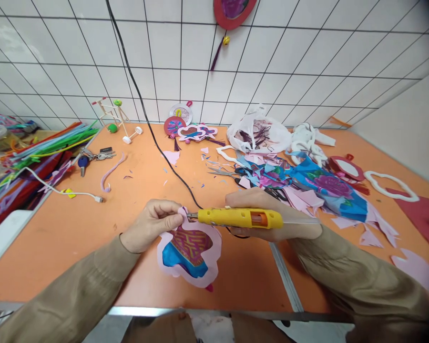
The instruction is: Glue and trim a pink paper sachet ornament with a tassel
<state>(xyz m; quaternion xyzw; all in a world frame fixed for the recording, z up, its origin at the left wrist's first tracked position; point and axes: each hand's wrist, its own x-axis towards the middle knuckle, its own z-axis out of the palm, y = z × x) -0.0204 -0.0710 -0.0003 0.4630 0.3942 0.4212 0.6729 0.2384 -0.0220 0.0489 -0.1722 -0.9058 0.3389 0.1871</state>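
My right hand (260, 202) is wrapped round a yellow hot glue gun (232, 218), which lies nearly level with its nozzle pointing left. A clear glue stick (300, 220) sticks out of its back end. Between thumb and fingers, my left hand (155, 224) pinches the top edge of a pink-bordered fabric ornament (214, 257) with a blue and purple-gold patterned middle. The nozzle tip is at that pinched edge; whether it touches cannot be made out. A dark pink bit (209, 287) shows at the ornament's lower edge.
A black cord (143, 102) hangs across the table to the glue gun. Scissors (223, 172), blue floral fabric (329, 186) and pink scraps lie to the right. Keys (100, 154), a white cable (60, 190) and coloured pipe cleaners (53, 143) are left. A plastic bag (259, 133) sits by the tiled wall.
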